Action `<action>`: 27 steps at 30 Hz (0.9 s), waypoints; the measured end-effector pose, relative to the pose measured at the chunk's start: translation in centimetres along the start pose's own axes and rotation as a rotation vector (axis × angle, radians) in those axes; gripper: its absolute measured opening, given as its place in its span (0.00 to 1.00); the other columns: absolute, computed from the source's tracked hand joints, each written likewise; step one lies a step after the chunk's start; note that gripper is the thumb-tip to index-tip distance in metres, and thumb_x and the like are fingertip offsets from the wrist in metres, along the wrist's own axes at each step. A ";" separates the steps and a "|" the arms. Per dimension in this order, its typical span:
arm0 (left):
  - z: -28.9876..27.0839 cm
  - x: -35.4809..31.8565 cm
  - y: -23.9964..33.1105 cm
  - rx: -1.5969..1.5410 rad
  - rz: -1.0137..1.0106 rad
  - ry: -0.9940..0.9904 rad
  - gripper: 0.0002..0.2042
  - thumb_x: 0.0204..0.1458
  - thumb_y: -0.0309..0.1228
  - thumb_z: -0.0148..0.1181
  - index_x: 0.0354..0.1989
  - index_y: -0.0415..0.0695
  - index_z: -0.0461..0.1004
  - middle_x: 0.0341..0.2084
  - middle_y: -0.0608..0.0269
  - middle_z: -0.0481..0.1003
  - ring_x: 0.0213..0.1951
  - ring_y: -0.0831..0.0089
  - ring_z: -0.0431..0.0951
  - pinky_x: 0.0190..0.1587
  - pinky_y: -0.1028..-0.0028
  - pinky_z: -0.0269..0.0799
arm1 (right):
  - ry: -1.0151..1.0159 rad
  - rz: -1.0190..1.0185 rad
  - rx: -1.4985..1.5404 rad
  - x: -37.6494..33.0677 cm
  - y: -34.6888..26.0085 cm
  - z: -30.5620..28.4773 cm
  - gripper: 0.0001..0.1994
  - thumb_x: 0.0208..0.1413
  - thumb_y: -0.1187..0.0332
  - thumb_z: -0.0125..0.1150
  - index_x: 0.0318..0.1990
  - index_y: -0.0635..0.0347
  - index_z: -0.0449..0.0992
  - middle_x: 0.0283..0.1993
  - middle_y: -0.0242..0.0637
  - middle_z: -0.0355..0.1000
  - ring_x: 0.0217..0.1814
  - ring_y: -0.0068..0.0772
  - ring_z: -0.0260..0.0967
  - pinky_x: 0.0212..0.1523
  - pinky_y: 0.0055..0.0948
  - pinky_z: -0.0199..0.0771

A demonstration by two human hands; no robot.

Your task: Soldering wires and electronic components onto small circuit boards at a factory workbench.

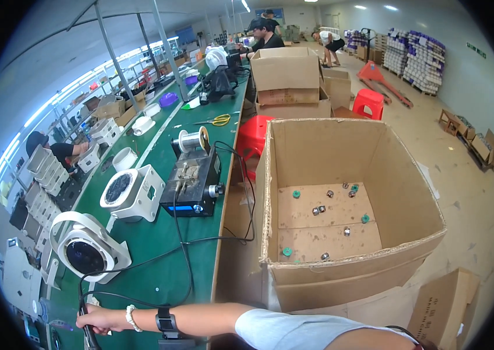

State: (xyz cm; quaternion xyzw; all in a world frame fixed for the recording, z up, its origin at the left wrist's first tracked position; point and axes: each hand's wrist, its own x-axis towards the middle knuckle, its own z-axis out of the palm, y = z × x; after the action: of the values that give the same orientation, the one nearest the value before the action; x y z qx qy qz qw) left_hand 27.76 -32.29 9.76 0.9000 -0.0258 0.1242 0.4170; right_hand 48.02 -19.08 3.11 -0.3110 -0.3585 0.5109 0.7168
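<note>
From the lower right my right arm stretches across to the bench, a white band and a dark wrist strap on it. My right hand [98,320] is closed around the black handle of a soldering iron [89,337], whose tip I cannot make out. Its black cord [142,299] loops over the green bench top. Closest to that hand is a white housing [92,248] with a round black front and a curved bracket. A similar white housing [132,193] stands beyond it. Beside that is a black solder feeder [191,186] with a wire spool [191,140]. My left hand is out of view.
Right of the bench stands a large open carton [354,274] with several small metal and green parts inside. Red stools [368,104], stacked cartons [286,76] and a red pallet truck [384,81] lie farther back. Yellow-handled scissors [221,120] rest on the bench. Other people work nearby.
</note>
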 end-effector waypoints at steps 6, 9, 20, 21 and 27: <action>9.1 12.2 4.2 -0.225 0.317 -0.224 0.21 0.35 0.31 0.61 0.38 0.30 0.67 0.34 0.51 0.71 0.34 0.69 0.71 0.39 0.73 0.66 | 0.065 -0.037 -0.049 0.3 0.4 1.0 0.12 0.42 0.59 0.57 0.23 0.55 0.64 0.15 0.27 0.58 0.11 0.17 0.51 0.11 0.20 0.49; 17.0 17.0 8.3 -0.273 0.401 -0.381 0.15 0.37 0.33 0.62 0.31 0.34 0.71 0.22 0.51 0.73 0.25 0.63 0.75 0.30 0.73 0.69 | 0.180 -0.006 -0.213 -0.5 -0.4 -0.6 0.15 0.38 0.54 0.61 0.16 0.56 0.70 0.13 0.29 0.62 0.12 0.22 0.56 0.13 0.23 0.51; 31.8 24.3 3.2 0.327 0.621 -0.380 0.07 0.42 0.26 0.56 0.24 0.31 0.73 0.17 0.45 0.71 0.21 0.56 0.74 0.28 0.69 0.68 | 0.405 -0.252 -0.024 -9.6 -1.8 -7.4 0.14 0.38 0.55 0.61 0.17 0.57 0.71 0.12 0.28 0.61 0.11 0.21 0.54 0.12 0.22 0.50; 31.9 24.4 3.2 0.283 0.584 -0.372 0.07 0.43 0.25 0.56 0.23 0.31 0.73 0.16 0.46 0.71 0.19 0.59 0.73 0.26 0.70 0.67 | 0.435 -0.263 -0.015 -9.9 -1.5 -8.4 0.14 0.38 0.56 0.61 0.17 0.57 0.71 0.12 0.28 0.61 0.11 0.21 0.54 0.12 0.22 0.50; 31.9 24.3 4.1 0.052 0.477 -0.329 0.08 0.47 0.27 0.55 0.24 0.32 0.73 0.14 0.64 0.69 0.17 0.84 0.65 0.21 0.82 0.61 | 0.531 -0.315 0.015 -11.1 -0.3 -11.4 0.14 0.39 0.56 0.62 0.18 0.57 0.71 0.12 0.28 0.60 0.11 0.20 0.53 0.11 0.21 0.50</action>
State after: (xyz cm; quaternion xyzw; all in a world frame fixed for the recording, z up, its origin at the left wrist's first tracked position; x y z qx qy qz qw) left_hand 57.11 -57.74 -1.03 0.8871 -0.3008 0.0716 0.3428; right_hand 55.19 -30.66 -5.03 -0.3688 -0.1984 0.2970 0.8581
